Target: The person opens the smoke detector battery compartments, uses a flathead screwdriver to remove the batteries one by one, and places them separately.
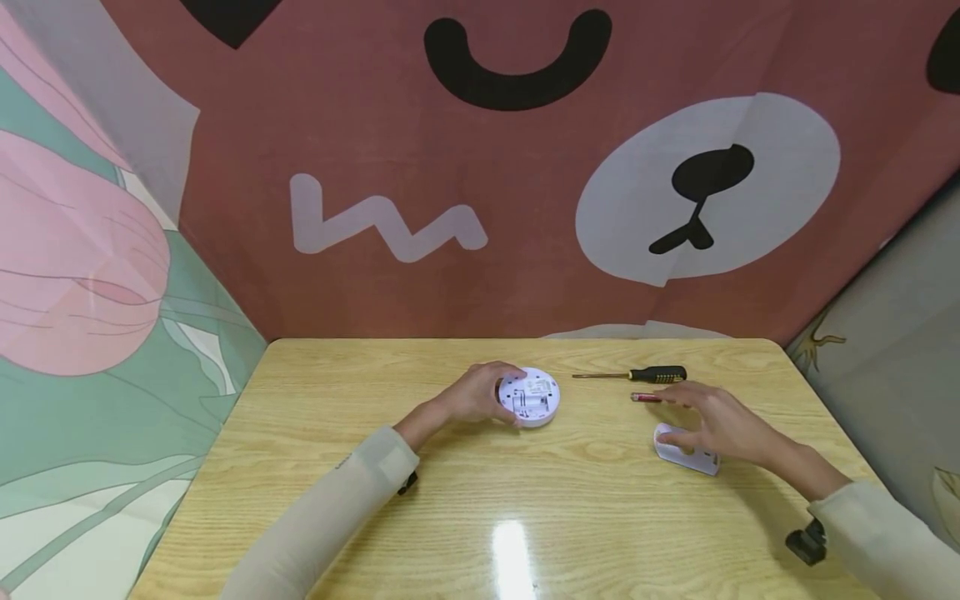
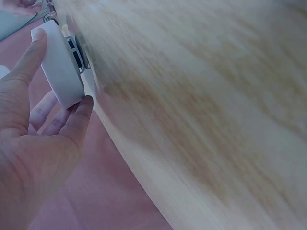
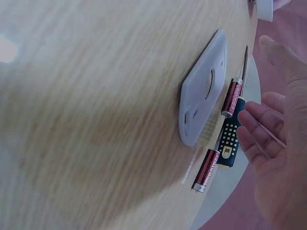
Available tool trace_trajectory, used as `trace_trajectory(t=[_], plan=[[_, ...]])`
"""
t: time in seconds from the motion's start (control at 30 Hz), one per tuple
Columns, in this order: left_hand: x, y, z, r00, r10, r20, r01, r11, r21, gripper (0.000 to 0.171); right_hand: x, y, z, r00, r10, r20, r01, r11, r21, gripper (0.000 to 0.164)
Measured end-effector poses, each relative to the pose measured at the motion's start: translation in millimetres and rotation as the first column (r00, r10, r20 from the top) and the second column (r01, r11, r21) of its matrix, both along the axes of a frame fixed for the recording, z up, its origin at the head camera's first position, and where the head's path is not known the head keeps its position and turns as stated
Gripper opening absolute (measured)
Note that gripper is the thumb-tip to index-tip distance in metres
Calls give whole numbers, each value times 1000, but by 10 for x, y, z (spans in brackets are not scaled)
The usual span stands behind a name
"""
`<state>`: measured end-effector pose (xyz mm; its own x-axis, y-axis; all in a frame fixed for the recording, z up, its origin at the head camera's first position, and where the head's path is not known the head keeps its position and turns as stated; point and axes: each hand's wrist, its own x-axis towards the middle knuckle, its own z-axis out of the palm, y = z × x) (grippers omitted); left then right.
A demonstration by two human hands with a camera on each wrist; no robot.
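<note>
A round white battery-powered device (image 1: 528, 397), its open battery compartment facing up, is gripped at its left edge by my left hand (image 1: 480, 393). In the left wrist view the thumb lies on one side of the white casing (image 2: 60, 67) and the fingers on the other. My right hand (image 1: 723, 423) is spread above a flat white cover plate (image 1: 686, 450), holding nothing. Two red batteries lie close by: the nearer-to-tip one (image 3: 232, 97) and another (image 3: 206, 170) beside the screwdriver handle. From the head, one battery (image 1: 645, 397) shows at the right fingertips; the other is hidden by the hand.
A screwdriver (image 1: 658, 374) with a black-and-yellow handle lies near the table's back edge, its tip pointing left. The wooden table (image 1: 450, 500) meets a printed cloth backdrop (image 1: 525, 283) at the back, with more cloth at both sides.
</note>
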<state>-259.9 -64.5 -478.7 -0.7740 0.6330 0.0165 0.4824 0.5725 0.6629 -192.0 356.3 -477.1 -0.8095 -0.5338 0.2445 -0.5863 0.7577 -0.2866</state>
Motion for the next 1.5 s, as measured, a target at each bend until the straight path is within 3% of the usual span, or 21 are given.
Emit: trace_trajectory(t=[0.53,0.97,1.5], plan=[[-9,-3,-22,1000,5,-18,-6,1000,-30,85,181,71,-130,997,22,-76,-18,999,49,70],[1,1,-11,999,-24,-46,23,999,-31,85,234,140,-220,992,33,-120,-25,997,70,64],[-3,-5,-11,995,-50,-92,45,997,-56,86,248,110,-183,1000,-21,-19,22,997,81,54]])
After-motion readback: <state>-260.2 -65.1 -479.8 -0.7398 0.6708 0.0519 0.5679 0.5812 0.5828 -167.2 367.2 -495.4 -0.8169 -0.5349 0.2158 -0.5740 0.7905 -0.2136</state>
